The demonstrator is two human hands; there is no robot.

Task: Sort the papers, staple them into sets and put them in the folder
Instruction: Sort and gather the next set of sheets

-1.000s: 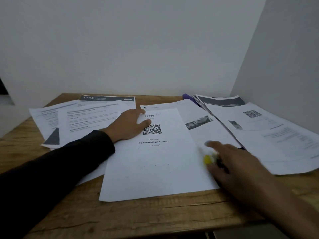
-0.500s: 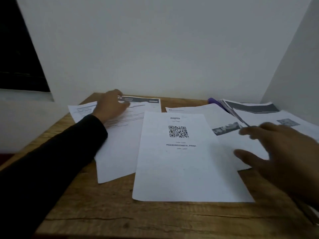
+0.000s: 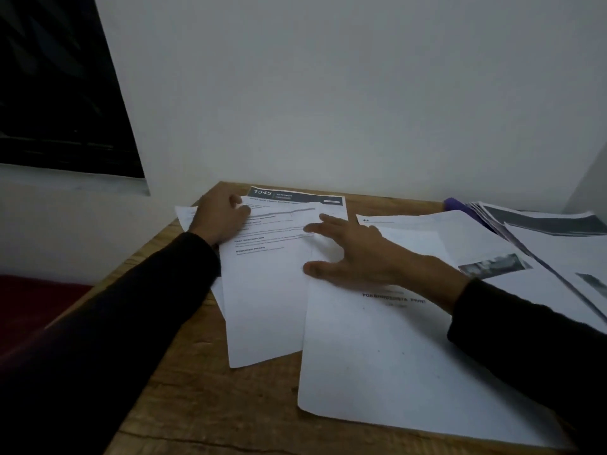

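Note:
Loose printed papers cover a wooden desk [image 3: 197,405]. My left hand [image 3: 220,218] rests flat on the left stack, whose top sheet [image 3: 266,290] carries text lines; under it lies a sheet with a dark "1345" header [image 3: 295,195]. My right hand [image 3: 358,254] lies with spread fingers across the seam between that stack and the big white QR-code sheet [image 3: 387,356]. Neither hand grips anything. A fanned pile of printed pages [image 3: 542,231] lies at the right. A purple object [image 3: 455,203] peeks out behind that pile. No stapler shows.
A white wall stands close behind the desk and another closes the right side. A dark window [image 3: 56,93] fills the upper left. A dark red surface [image 3: 29,307] lies beyond the desk's left edge.
My right hand moved left from the right-hand papers onto the edge of the left stack. The view swung left. My left hand stayed on the left stack.

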